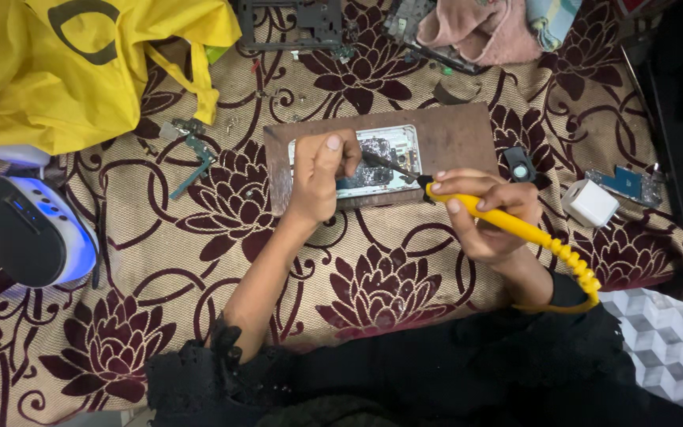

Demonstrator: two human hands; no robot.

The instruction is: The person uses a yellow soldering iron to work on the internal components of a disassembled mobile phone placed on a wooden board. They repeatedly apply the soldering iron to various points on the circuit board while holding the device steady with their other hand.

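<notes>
Head view looks down on a floral cloth (373, 292), where an opened phone (377, 162) lies on a brown board (452, 138). Left hand (319, 178) presses down on the phone, fingers curled (whether it pinches anything, I cannot tell). Right hand (488, 213) is closed around a yellow iron (507, 225), its tip on the phone's insides. White charger (590, 203) sits just right.

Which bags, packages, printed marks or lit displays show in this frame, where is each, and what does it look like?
Yellow bag: top left on the cloth, crumpled, bearing a dark ring-shaped mark.
Round device: left edge, dark top, white rim, glowing blue lights.
White charger: right, beyond the right hand, a small plain cube.
No readable screen in view.
</notes>
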